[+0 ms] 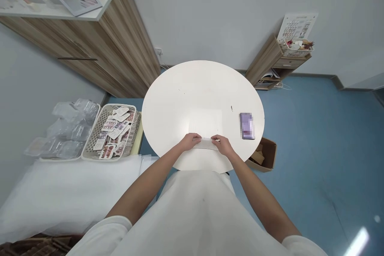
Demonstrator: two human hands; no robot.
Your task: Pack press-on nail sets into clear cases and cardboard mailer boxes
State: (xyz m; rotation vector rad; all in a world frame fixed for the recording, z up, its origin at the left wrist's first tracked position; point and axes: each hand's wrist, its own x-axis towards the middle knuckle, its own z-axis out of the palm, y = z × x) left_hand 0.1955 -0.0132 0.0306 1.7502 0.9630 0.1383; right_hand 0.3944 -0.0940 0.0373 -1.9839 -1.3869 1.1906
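Pinching a pale sheet [207,144]; both hands [190,141] closed

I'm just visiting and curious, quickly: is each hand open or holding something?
Left hand: closed, holding the left end of a thin whitish flat piece, material unclear.
Right hand: closed, holding its right end.

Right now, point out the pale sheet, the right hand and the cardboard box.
Pale sheet [206,144]: head view, on its middle.
Right hand [222,145]: head view, on the back of it.
Cardboard box [271,153]: head view, on its side wall.
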